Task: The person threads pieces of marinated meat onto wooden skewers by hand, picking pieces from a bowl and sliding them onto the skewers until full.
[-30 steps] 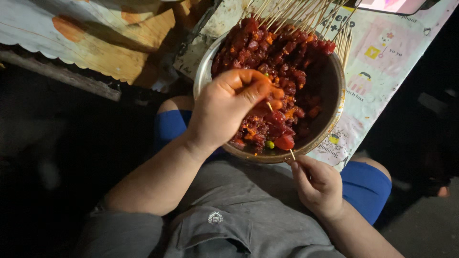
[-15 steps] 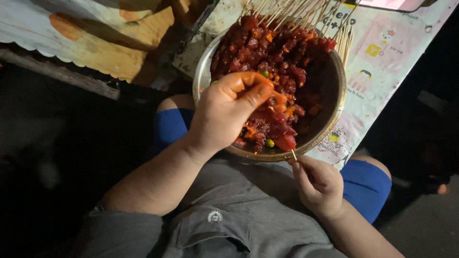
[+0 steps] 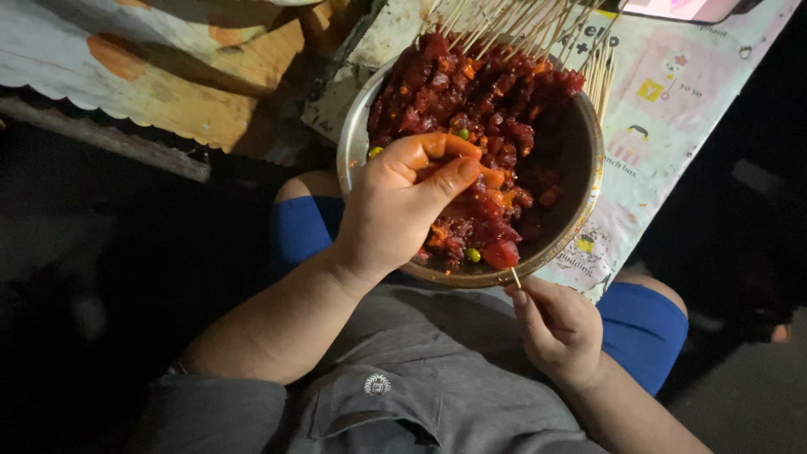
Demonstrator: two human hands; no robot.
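While L hand (image 3: 402, 206) pinches marinated meat (image 3: 471, 101) inside metal bowl (image 3: 584, 134), R hand (image 3: 559, 328), just below bowl rim, grips thin skewer (image 3: 514, 277). Risk: greasy fingers slip, skewer tip jabs thumb.

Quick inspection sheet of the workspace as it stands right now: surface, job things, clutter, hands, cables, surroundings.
Surface: table covered with a printed cloth.
Job's things: round metal bowl at the table edge, filled with red marinated meat pieces; a few green peas among them; a thin wooden skewer at the bowl's near rim.
Clutter: bundle of bare skewers lying across the bowl's far rim.
Grippers: left hand in the bowl, fingers pinching meat; right hand below the rim, holding the skewer.
Cables: nothing seen.
Surroundings: worn painted board at left; dark floor; the person's grey shorts.
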